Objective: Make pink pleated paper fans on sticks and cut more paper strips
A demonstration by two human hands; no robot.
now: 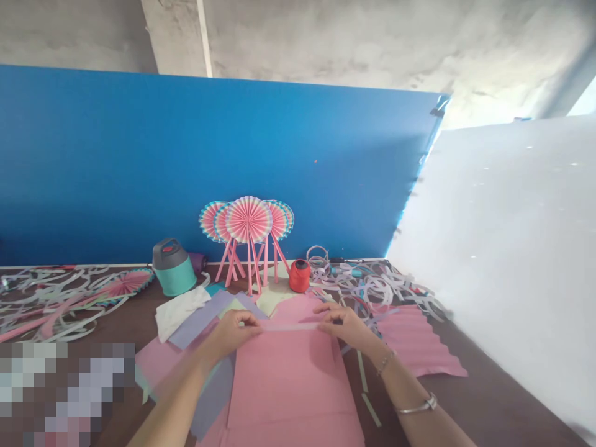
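A thin pale paper strip (291, 326) is stretched across the far part of a large pink paper sheet (291, 385). At the strip's left end, my left hand (233, 334) pinches it between thumb and fingers. My right hand (347, 327) pinches the other end, with one finger reaching out above it. Both hands rest close to the pink paper. Under and left of it lie overlapping purple sheets (205, 323) and other coloured paper. A pleated pink sheet (419, 340) lies right of my right forearm.
Pleated round paper fans (249, 220) with pink handles stand against the blue partition (233, 143). Near them are a teal and grey container (174, 270) and a small red container (299, 276). Tangled paper strips lie at left (69, 304) and right (372, 285). A white panel (521, 248) borders the right.
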